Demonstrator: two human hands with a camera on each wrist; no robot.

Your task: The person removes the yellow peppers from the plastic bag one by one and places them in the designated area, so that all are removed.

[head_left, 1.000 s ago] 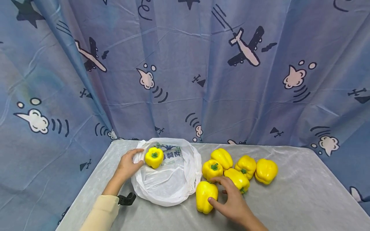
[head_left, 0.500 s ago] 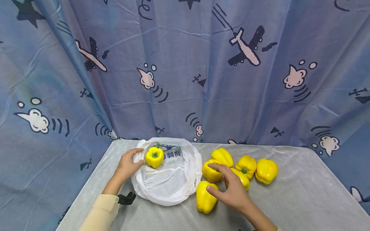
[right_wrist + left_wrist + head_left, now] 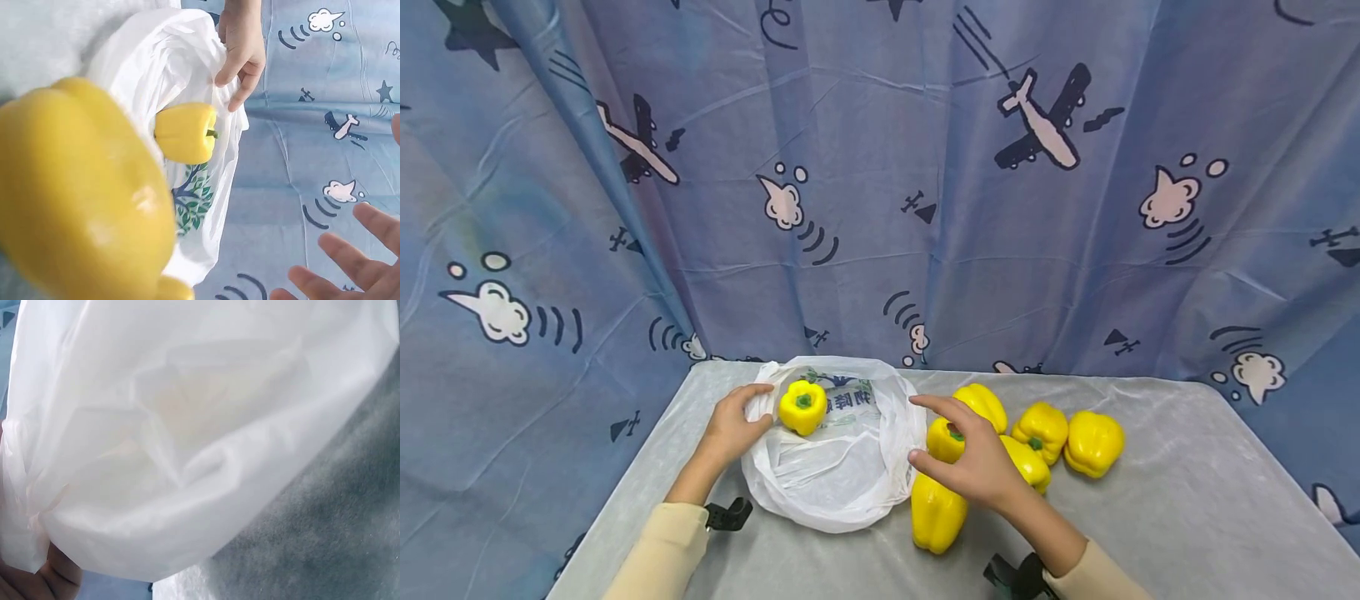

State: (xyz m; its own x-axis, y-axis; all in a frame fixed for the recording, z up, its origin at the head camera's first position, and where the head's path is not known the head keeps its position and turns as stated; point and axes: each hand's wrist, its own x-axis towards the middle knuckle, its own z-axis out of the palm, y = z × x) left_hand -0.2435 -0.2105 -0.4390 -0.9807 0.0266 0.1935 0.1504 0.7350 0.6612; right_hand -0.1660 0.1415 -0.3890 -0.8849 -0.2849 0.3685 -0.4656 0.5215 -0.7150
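Observation:
A white plastic bag (image 3: 835, 492) lies with its mouth spread wide, a printed tree and lettering showing inside. One yellow bell pepper (image 3: 802, 407) sits within it at the left. My left hand (image 3: 730, 425) holds the bag's left rim; in the left wrist view the plastic bunches at the fingers (image 3: 59, 575). My right hand (image 3: 973, 454) hovers over the peppers beside the bag's right rim, thumb and fingers apart, nothing between them. Below it is a yellow bell pepper (image 3: 936, 517), partly covered by the hand. In the right wrist view a bell pepper (image 3: 81, 194) looms large up close.
Several more yellow bell peppers lie right of the bag, among them one at the back (image 3: 981, 406), and the rightmost one (image 3: 1094, 444). A grey cloth covers the table (image 3: 1187, 508). Behind it hangs a blue curtain (image 3: 865, 167) printed with airplanes.
My right hand has lifted off the front pepper and moved up and left to the bag's right rim, its fingers staying apart. The left hand and the peppers have stayed put.

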